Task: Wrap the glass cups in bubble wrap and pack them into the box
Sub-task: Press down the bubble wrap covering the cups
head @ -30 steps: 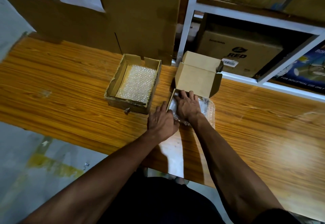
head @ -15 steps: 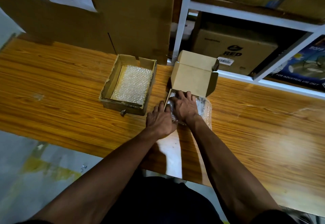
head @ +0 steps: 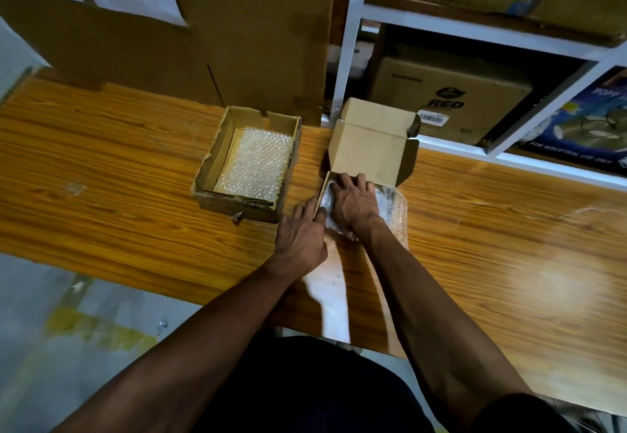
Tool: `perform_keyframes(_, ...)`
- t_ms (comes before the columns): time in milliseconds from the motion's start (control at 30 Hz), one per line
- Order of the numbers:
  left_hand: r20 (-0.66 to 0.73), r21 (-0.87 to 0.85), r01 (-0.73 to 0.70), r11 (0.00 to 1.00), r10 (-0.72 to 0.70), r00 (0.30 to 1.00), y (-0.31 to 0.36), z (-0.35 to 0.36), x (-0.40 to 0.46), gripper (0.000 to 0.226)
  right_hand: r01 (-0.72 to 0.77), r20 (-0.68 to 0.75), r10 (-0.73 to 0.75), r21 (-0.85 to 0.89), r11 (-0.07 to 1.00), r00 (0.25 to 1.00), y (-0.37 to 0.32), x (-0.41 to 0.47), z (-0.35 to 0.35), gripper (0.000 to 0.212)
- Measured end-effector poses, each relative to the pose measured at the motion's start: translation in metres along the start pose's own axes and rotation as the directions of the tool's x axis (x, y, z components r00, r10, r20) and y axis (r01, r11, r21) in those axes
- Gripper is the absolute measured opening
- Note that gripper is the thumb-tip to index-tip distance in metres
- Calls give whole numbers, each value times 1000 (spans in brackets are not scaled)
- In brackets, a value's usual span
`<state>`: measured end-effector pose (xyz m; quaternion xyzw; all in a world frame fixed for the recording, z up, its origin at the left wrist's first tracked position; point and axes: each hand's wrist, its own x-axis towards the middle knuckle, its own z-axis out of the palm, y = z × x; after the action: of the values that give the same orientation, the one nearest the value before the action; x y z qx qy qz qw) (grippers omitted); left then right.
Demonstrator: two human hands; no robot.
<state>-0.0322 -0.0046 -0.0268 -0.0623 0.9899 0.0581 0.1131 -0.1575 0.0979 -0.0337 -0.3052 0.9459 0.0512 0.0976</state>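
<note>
Bubble-wrapped bundle (head: 390, 208) lies in the box (head: 369, 150) under the flat right hand (head: 354, 203); left hand (head: 300, 237), fingers straight, touches its side.

Dim warm light; glare patch on table (head: 556, 283) right; wide-angle bending edges; slight blur.

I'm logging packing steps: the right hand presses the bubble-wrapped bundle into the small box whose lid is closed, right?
Not quite. In the head view the small box's lid stands open, tilted back. The right hand does press the bubble-wrapped bundle into that box.
</note>
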Motion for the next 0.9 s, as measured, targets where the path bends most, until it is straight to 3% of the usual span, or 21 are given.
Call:
perform_keyframes(133,16,-41,-3,999,3,1000,-4,-13,3,71,26,-50,-20,132,991,999,7,-11,6,55)
perform_keyframes(233,-93,-69,-35,997,28,995,-14,-18,0,54,90,-123,-44,397,913,991,21,-29,10,59)
perform_keyframes(300,-173,-77,-98,992,84,981,-20,-16,-2,45,164,-173,-93,458,874,981,29,-43,14,57)
perform_keyframes(600,-340,-76,-290,954,249,907,-36,-12,1,11,209,-251,-119,369,906,961,37,-83,25,30)
perform_keyframes(700,-320,-79,-336,939,295,900,-38,-16,5,11,211,-287,-104,369,905,952,38,-84,23,17)
perform_keyframes(800,-279,-58,-364,930,335,900,-37,-19,8,14,211,-269,-125,317,925,955,35,-87,14,30)
perform_keyframes(900,-258,-21,-378,925,361,896,-38,-18,10,18,247,-298,-160,282,927,941,31,-89,13,23)
